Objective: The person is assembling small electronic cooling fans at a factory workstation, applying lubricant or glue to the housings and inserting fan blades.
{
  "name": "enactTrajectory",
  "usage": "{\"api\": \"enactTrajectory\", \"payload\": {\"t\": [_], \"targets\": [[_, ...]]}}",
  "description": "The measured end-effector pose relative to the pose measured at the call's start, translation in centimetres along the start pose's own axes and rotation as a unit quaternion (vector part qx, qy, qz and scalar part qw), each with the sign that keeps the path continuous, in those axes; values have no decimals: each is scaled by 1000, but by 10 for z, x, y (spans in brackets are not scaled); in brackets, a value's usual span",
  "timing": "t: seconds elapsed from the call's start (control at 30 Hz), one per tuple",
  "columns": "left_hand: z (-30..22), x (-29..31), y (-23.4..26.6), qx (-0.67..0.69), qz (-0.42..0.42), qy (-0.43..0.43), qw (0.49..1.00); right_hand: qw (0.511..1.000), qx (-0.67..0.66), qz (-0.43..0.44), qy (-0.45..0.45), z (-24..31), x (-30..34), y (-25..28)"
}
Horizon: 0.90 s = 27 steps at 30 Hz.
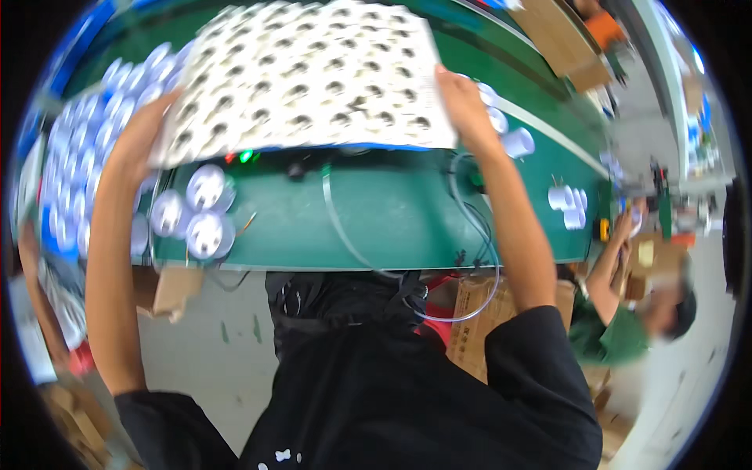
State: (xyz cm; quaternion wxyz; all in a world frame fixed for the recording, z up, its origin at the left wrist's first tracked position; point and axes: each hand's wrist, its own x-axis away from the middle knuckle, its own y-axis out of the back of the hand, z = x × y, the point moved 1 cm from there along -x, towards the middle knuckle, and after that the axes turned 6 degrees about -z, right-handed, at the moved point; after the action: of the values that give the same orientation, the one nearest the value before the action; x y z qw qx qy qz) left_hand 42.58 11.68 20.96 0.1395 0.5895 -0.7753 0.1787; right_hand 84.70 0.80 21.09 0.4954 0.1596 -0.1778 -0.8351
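A white tray with rows of round, dark-centred parts is held up over the green worktable. My left hand grips its left edge. My right hand is closed on the opposite edge. A blue strip shows along the tray's near side, and motion blurs its details. Under the near left corner stand three clear cup-shaped plastic pieces with white inside. Both hands' fingers are partly hidden by the tray.
Many clear cups crowd the left side. A clear hose crosses the table and a looped cable hangs over its front edge. More cups stand at right. A co-worker in green works there. Cardboard boxes lie below.
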Motion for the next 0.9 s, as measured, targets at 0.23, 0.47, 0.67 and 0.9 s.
{"api": "enactTrajectory", "payload": {"t": [0.23, 0.47, 0.67, 0.9], "targets": [[-5, 37, 2, -292, -138, -222, 920, 975, -72, -164, 130, 11, 128, 55], [22, 168, -56, -289, -270, -343, 852, 946, 194, -259, -37, -44, 161, 212], [151, 154, -202, -153, -262, -374, 876, 950, 234, -196, -66, -87, 142, 261], [180, 134, -208, -234, -167, -437, 852, 804, 500, -267, -180, -171, 106, 374]]}}
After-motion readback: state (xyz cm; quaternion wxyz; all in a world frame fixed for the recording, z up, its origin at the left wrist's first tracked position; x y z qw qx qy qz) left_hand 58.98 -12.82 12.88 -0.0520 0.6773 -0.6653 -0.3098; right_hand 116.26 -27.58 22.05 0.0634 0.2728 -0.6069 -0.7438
